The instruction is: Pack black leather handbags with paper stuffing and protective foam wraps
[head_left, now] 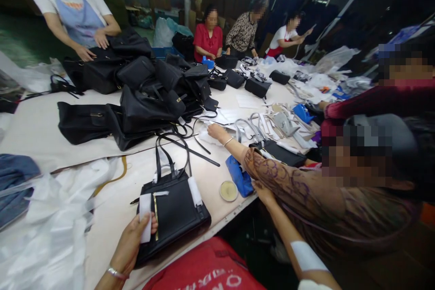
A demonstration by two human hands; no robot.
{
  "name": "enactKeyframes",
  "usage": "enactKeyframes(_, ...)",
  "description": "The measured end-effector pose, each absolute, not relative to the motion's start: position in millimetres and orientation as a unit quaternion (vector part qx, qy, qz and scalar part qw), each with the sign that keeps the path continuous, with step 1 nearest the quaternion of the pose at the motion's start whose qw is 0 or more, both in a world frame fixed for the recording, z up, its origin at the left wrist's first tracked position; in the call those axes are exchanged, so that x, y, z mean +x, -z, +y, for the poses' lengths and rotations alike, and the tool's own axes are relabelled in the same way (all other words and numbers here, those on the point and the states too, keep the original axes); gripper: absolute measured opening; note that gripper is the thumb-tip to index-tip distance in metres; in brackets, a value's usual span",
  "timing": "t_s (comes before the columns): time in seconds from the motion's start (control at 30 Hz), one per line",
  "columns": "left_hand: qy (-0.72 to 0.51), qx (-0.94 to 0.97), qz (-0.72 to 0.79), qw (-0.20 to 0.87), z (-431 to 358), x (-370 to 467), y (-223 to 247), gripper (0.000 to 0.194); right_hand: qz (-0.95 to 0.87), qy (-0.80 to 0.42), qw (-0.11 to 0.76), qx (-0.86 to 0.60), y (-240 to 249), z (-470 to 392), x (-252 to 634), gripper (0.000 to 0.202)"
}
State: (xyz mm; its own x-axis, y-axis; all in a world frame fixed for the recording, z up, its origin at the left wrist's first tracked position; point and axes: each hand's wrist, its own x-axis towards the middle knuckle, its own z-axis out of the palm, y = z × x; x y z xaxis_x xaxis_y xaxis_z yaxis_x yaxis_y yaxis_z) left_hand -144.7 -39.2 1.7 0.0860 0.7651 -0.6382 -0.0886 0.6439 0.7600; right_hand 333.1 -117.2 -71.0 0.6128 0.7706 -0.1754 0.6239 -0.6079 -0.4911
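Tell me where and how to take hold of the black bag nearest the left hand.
Probably best by the handles, from above the far end: they loop out past the bag's top edge, away from its broad, flat front, while the left hand is at the bag's left side, gripping a white strip.

The white strip [146, 213] hides part of the left hand's [133, 235] fingers. Whether the right hand [264, 192] grips the blue pouch [240, 179] cannot be told; a co-worker's patterned sleeve [292, 181] covers part of the pouch. The bottom edge cuts the red apron [190, 265], the left edge the denim cloth [16, 186]. Small pieces far along the bench [212, 186] blur together.
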Motion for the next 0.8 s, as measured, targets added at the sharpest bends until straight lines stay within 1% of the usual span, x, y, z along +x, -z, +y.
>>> enactKeyframes(0.17,-0.298,0.284,0.619,0.669,-41.2,-145.5,3.3,0.046,-0.369,-0.258,0.286,-0.846,75.6,-113.6,334.5,0.036)
enactKeyframes(0.3,-0.287,0.287,0.633,0.659,-44.2,-149.5,8.2,0.043,-0.356,-0.267,0.323,-0.835,61.4,-118.9,335.9,0.032)
enactKeyframes(0.43,-0.284,0.298,0.644,0.644,-46.2,-150.7,7.8,0.043,-0.332,-0.280,0.334,-0.837,50.9,-134.2,332.1,0.033)
enactKeyframes(0.57,-0.291,0.299,0.646,0.639,-45.8,-149.5,6.1,0.043,-0.285,-0.317,0.340,-0.839,59.1,-144.9,321.8,0.035)
enactKeyframes(0.7,-0.317,0.296,0.639,0.635,-44.2,-150.2,9.5,0.043,-0.251,-0.321,0.331,-0.851,69.7,-152.1,318.6,0.028)
enactKeyframes(0.8,-0.336,0.291,0.635,0.631,-43.0,-150.7,13.0,0.044,-0.251,-0.309,0.307,-0.864,67.1,-156.1,318.1,0.024)
